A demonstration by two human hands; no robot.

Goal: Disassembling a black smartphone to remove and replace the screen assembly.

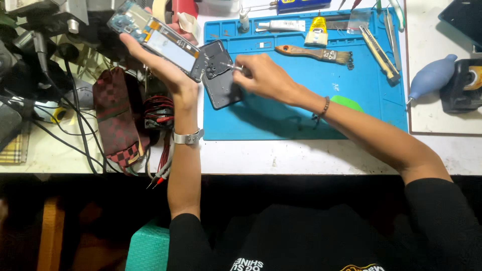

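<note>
Under both hands lies the blue work mat (311, 100). The left hand (160, 62) grips an opened phone (158, 40); beside it, the right hand (263, 75) pinches tweezers (232, 66) at the dark back cover (218, 75). Disassembly seems underway; the next pick needs steadiness.

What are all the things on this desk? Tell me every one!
Opened phone: 1, silver and blue, in left hand.
Back cover: 1, dark grey, on mat's left edge.
Work mat: 1, blue, desk centre.
Brush: 1, wooden handle, on mat.
Glue tube: 1, yellow, mat top.
White tube: 1, mat top.
Air blower: 1, blue, right of mat.
Checked pouch: 1, red and black, left.
Left hand: holds phone.
Right hand: pinches thin metal tool at cover.
</note>
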